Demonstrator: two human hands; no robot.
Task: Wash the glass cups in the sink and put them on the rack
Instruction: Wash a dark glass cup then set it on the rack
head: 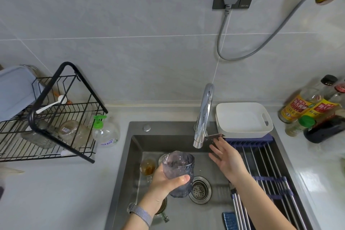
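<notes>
My left hand (164, 183) grips a purple-tinted textured glass cup (179, 170), held tilted over the grey sink (130, 155), just below and left of the chrome tap spout (203, 115). My right hand (226, 158) is open, fingers spread, its fingertips at the tap's lever handle (214, 137). No water is seen running. A small glass cup with brown residue (147, 167) stands on the sink floor behind the held cup, and another glass (162, 209) is partly hidden under my left wrist. The black wire rack (56, 117) on the left counter holds clear glasses (72, 132) lying on its lower tier.
A soap pump bottle (105, 132) stands between rack and sink. A white tub (242, 119) sits on a roll-up drying mat (265, 166) over the sink's right side. Sauce bottles (309, 110) crowd the right counter. The drain strainer (200, 189) and a blue sponge (229, 220) lie in the sink.
</notes>
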